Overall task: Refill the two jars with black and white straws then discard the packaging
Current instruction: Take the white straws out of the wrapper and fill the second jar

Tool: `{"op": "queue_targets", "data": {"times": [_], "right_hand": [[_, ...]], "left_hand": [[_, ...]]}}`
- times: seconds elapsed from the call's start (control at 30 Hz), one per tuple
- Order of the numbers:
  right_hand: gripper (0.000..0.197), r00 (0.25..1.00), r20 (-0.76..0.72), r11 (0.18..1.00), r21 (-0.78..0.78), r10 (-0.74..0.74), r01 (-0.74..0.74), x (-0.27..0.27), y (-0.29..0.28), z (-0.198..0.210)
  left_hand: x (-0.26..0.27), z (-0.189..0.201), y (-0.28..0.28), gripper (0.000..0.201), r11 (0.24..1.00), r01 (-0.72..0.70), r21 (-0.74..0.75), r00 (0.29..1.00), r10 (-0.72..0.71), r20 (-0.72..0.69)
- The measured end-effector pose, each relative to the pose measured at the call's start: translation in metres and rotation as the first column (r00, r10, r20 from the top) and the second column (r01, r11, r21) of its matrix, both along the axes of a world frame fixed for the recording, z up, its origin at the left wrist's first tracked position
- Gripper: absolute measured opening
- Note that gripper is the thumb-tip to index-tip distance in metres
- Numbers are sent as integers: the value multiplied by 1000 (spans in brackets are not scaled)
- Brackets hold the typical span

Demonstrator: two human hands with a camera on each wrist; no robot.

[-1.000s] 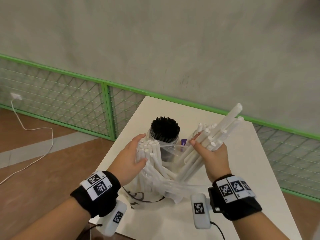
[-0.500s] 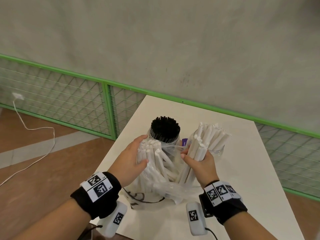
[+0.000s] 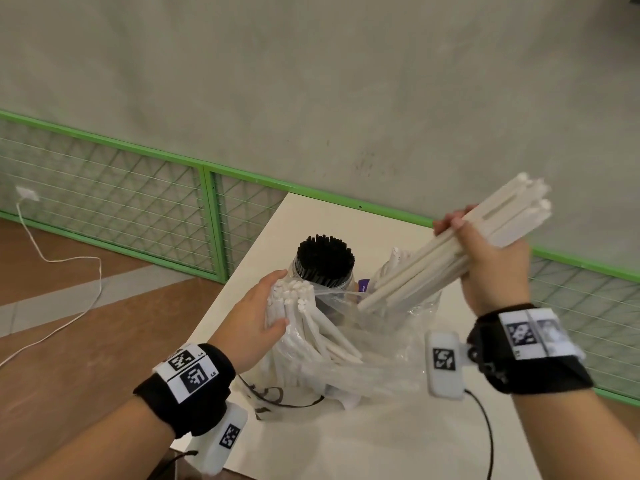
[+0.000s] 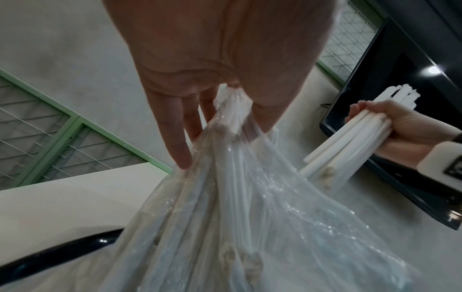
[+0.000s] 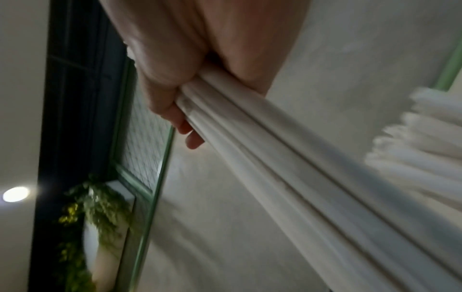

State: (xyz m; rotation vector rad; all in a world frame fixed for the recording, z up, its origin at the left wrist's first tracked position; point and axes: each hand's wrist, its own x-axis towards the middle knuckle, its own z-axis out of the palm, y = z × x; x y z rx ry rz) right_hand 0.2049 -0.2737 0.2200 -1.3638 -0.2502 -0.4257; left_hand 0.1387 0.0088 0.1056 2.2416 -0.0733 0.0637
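Note:
A clear jar packed with black straws (image 3: pixel 325 256) stands at the back of the white table (image 3: pixel 381 445). To its right a second clear jar (image 3: pixel 424 306) holds some white straws (image 3: pixel 394 259). My left hand (image 3: pixel 266 317) grips the gathered top of a clear plastic bag (image 3: pixel 346 362) full of white straws; its fingers (image 4: pixel 175 138) curl round the bunched plastic (image 4: pixel 237 177). My right hand (image 3: pixel 485 258) grips a tilted bundle of white straws (image 3: pixel 426 268) in the air, with the lower ends over the bag mouth beside the second jar. In the right wrist view that bundle (image 5: pixel 275 158) shows blurred.
A thin black cord (image 3: pixel 277 403) lies on the table under the bag. A green mesh fence (image 3: pixel 207 216) runs along the wall behind the table. A white cable (image 3: pixel 69 271) trails over the brown floor to the left. The near table edge is at the lower left.
My right hand has risen up and to the right with a bundle of white straws; half a second ago it was low at the second jar. The left hand has stayed on the bag.

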Motion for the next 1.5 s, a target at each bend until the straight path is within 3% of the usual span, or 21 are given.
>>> {"op": "queue_targets", "data": {"times": [0.13, 0.27, 0.43, 0.67, 1.07, 1.5], "right_hand": [[17, 997, 55, 991, 124, -58, 51, 21, -24, 23], [17, 994, 29, 993, 40, -109, 108, 41, -35, 20], [13, 988, -74, 980, -158, -136, 123, 60, -33, -16], [26, 943, -317, 991, -112, -100, 68, 72, -30, -82], [8, 956, -269, 985, -156, -118, 78, 83, -36, -72], [41, 929, -359, 987, -158, -87, 32, 81, -38, -98]], "left_hand": [[0, 0, 1, 70, 1000, -4, -1, 1000, 4, -4], [-1, 2, -1, 70, 1000, -11, 9, 1000, 11, -7], [-2, 3, -2, 70, 1000, -24, 12, 1000, 25, -19], [-3, 4, -4, 69, 999, -45, 12, 999, 45, -31], [-4, 1, -4, 69, 999, -48, 10, 998, 48, -33], [-5, -1, -1, 68, 999, -32, 12, 999, 32, -18]]}}
